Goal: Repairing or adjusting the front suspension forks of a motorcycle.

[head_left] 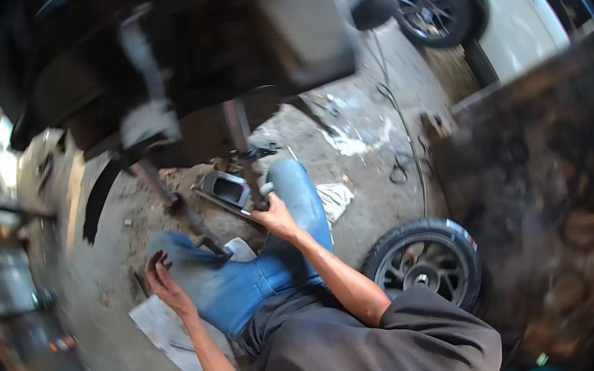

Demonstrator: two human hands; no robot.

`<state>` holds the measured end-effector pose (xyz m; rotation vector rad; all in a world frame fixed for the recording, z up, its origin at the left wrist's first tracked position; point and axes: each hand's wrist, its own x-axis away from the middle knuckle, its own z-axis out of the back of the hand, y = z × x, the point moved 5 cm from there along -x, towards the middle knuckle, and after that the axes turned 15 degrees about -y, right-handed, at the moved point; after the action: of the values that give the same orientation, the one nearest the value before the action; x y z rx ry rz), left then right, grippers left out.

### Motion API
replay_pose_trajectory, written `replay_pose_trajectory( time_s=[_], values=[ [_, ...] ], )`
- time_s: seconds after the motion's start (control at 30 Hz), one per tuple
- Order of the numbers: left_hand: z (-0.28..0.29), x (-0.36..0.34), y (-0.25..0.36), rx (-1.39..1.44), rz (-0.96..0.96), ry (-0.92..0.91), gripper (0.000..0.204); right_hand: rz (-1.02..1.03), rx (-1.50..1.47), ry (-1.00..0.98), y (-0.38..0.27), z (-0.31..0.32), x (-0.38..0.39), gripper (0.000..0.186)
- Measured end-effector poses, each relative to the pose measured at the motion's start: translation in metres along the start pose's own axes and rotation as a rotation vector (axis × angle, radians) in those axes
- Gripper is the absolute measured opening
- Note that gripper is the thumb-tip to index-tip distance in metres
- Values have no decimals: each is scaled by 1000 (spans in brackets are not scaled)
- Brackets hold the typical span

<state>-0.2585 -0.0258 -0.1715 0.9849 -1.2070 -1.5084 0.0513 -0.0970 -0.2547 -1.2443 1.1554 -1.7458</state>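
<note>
Two fork legs hang down from a dark, blurred vehicle body (202, 57) above my lap, with no wheel between them. My right hand (279, 218) is closed around the lower end of the right fork leg (240, 137). To the left, my left hand (168, 284) is raised with nothing in it, its fingers apart and darkly stained. The left fork leg (186, 213) slants down toward my left thigh, a short way from that hand. Behind my right hand lies a dark tray-like part (202, 185) with a rectangular opening.
A motorcycle wheel with tyre (470, 257) lies by my right elbow. Beyond my right knee is a white cloth (335, 201). A cable (403, 122) crosses the concrete floor. A stained brown surface (532, 195) fills the right side, near a pale car (520, 21). Pale sheets (166, 325) lie at my left.
</note>
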Motion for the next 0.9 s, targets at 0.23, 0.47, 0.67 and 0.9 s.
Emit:
replay_pose_trajectory(
  time_s=[0.23, 0.47, 0.67, 0.9],
  values=[
    [-83, -87, -16, -46, -42, -218, 55, 17, 27, 10, -27, -13, 49, 53],
    [-102, -95, 9, -167, -17, -230, 37, 69, 66, 45, -30, -8, 62, 54],
    [-121, -86, 14, -166, -9, -84, 50, 15, 72, -44, -19, -18, 67, 70],
    [-108, -94, -14, -784, -216, 46, 50, 206, -52, -146, -49, 20, 92, 70]
  ],
)
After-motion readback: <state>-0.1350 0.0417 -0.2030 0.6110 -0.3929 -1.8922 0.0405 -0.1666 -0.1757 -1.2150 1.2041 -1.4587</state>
